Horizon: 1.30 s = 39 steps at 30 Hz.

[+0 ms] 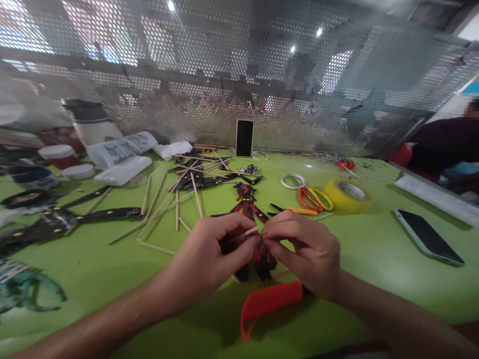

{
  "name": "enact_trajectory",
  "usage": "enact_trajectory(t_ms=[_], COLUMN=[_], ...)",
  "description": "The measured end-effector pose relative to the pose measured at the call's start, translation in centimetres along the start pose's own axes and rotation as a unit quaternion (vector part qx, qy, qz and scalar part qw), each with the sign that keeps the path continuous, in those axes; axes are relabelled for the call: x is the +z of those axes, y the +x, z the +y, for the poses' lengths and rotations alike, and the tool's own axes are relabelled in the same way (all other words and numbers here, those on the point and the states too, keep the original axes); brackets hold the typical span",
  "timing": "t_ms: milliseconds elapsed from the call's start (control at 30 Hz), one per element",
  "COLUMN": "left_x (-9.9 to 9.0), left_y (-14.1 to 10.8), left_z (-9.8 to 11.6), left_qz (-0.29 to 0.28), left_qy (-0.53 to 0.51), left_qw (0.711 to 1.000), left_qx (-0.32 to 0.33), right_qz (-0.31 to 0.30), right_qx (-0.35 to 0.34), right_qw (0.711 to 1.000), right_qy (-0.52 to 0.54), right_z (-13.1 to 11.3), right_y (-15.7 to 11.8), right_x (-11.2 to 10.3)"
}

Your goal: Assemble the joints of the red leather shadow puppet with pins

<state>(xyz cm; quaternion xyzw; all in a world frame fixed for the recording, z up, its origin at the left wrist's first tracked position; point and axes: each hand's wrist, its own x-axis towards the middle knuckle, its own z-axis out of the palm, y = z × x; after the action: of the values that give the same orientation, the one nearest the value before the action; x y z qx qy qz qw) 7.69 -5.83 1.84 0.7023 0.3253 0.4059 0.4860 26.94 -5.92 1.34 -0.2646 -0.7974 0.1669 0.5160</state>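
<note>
My left hand (224, 249) is closed around a thin wooden stick (251, 231), whose pale end pokes out between thumb and forefinger. Close against that end, my right hand (303, 247) pinches with thumb and fingertips; what lies between them is hidden. Beneath both hands, a jointed red and dark blue cut-out figure (246, 193) lies flat on the green table (149, 299), its middle partly covered. A tool with a red-orange handle (271, 300) rests just below my right hand, its far end out of sight under the wrist.
Loose sticks (153, 199) and black jointed cut-outs (112, 214) spread over the left. Rightward are red-and-yellow loop handles (316, 198), a white ring (293, 181), yellow tape (346, 194) and a phone (428, 237). Another phone (244, 138) stands against the perforated screen (209, 85). A person (445, 144) sits far right.
</note>
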Motion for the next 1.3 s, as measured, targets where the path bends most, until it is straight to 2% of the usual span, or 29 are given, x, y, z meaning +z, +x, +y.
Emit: enact_trajectory(t_ms=[233,467,633,767,1000,1300], left_x=[0.1,0.2,0.5,0.7,0.6,0.5], left_y=[-0.1,0.1,0.0,-0.1,-0.2,-0.1], left_z=[-0.2,-0.4,-0.7,-0.9,-1.1,-1.0], left_qz=[0.018,0.01,0.018,0.023,-0.002,-0.021], left_qy=[0.015,0.041,0.084,0.132,0.13,0.118], left_qw=[1.0,0.999,0.996,0.991,0.99,0.992], left_qx=[0.002,-0.01,0.012,0.031,0.048,0.043], right_qz=[0.005,-0.001,-0.029,-0.02,-0.065,-0.081], right_qx=[-0.018,-0.031,-0.041,-0.064,-0.017,0.02], right_qw=[1.0,0.999,0.996,0.992,0.996,0.996], right_qy=[-0.02,-0.035,-0.071,-0.106,-0.061,-0.044], right_z=[-0.2,0.0,0.3,0.3,0.6,0.2], right_y=[0.1,-0.2,-0.7,-1.0,-1.1,-1.1], right_x=[0.2,0.6,0.7,1.0,0.8,0.7])
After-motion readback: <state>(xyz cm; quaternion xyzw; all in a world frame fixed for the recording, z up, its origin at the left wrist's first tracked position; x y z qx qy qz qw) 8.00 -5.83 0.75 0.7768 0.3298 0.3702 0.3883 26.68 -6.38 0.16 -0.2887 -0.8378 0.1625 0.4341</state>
